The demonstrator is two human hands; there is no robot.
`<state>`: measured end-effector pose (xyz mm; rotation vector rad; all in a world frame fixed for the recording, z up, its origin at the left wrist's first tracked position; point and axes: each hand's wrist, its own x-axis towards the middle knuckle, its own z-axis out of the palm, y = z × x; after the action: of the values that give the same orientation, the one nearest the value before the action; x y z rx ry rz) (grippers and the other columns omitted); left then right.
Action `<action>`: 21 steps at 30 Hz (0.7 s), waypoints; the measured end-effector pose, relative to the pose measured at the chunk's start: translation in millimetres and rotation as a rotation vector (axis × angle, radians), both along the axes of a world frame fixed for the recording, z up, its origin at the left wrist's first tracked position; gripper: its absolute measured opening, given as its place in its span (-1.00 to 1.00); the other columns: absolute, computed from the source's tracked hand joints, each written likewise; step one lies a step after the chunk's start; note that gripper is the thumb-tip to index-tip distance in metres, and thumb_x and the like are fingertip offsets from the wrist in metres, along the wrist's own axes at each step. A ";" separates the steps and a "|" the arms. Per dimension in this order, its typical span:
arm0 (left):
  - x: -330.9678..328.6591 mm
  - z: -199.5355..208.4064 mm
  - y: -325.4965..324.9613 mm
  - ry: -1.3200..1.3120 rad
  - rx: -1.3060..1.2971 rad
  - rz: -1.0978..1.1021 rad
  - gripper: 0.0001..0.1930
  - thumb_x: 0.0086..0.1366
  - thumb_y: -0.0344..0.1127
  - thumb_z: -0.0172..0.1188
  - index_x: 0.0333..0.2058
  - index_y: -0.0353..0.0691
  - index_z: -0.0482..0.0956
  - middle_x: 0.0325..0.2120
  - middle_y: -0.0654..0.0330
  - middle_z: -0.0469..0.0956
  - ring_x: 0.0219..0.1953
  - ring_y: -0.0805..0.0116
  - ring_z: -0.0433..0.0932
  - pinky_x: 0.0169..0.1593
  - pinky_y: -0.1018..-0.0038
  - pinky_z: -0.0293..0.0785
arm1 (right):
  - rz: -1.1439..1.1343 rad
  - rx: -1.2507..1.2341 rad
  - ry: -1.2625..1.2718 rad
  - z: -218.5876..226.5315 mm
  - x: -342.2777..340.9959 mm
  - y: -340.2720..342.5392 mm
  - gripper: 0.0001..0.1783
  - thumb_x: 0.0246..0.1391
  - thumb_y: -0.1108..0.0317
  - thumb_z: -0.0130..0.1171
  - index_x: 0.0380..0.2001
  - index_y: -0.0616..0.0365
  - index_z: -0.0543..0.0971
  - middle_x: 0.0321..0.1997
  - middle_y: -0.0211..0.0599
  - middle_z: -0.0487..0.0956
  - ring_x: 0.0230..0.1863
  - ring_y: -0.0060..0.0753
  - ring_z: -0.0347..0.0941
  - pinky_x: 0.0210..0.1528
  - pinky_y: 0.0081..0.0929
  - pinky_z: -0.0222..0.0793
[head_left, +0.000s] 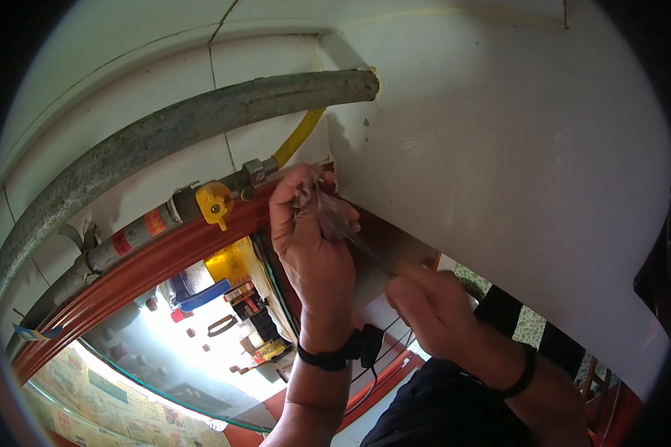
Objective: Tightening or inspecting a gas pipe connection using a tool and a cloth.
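My left hand [313, 238] is raised near the wall corner, its fingers curled round a crumpled piece of clear plastic [324, 205]. Lower and to the right, my right hand [432, 313] is closed and slightly blurred by motion. Between the two hands runs a thin dark rod [367, 252], one end at the plastic and the other inside my right fingers. Its exact kind does not show. Just left of my left hand is a grey pipe [138, 229] with a yellow valve handle [215, 205] and a metal fitting [259, 173].
A yellow hose [300, 138] rises from the fitting behind a thick grey pipe [201, 108], which enters the white wall panel [499, 149]. Below runs a red-brown wooden frame [134, 276]. A glass-topped surface [194, 372] with small items lies lower left.
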<state>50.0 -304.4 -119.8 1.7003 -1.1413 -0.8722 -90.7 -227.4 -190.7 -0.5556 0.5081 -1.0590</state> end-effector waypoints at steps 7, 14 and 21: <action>-5.4 16.9 6.8 0.251 -0.184 -0.035 -0.61 0.57 -0.09 -0.07 0.10 -0.32 0.42 -0.13 -0.02 0.59 -0.33 0.41 0.50 -0.30 0.48 0.49 | -0.008 -0.030 0.034 19.3 25.0 -43.1 -0.64 0.45 0.21 0.05 -0.39 0.26 0.50 -0.56 -0.13 0.49 -0.56 -0.26 0.42 -0.44 -0.30 0.38; -8.5 27.1 3.9 0.099 -0.206 -0.028 -0.65 0.52 -0.25 0.15 0.15 -0.34 0.52 -0.25 0.07 0.61 -0.30 0.46 0.55 -0.33 0.62 0.54 | 0.114 0.021 -0.151 11.0 39.2 -41.1 -0.60 0.45 0.16 0.05 -0.39 0.28 0.51 -0.53 -0.12 0.50 -0.52 -0.23 0.44 -0.40 -0.29 0.38; -15.3 31.8 -1.1 -0.103 -0.166 0.043 -0.61 0.53 -0.22 0.09 0.15 -0.39 0.46 -0.29 0.17 0.52 -0.32 0.53 0.51 -0.37 0.67 0.51 | 0.427 0.229 -0.466 12.3 26.5 -52.4 -0.52 0.49 0.10 -0.01 -0.52 0.13 0.47 -0.60 -0.50 0.39 -0.58 -0.65 0.24 -0.53 -0.55 0.15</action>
<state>34.7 -305.5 -88.1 1.6421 -1.2072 -0.6512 -64.3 -279.8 -178.4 -0.1873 0.0868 -0.6769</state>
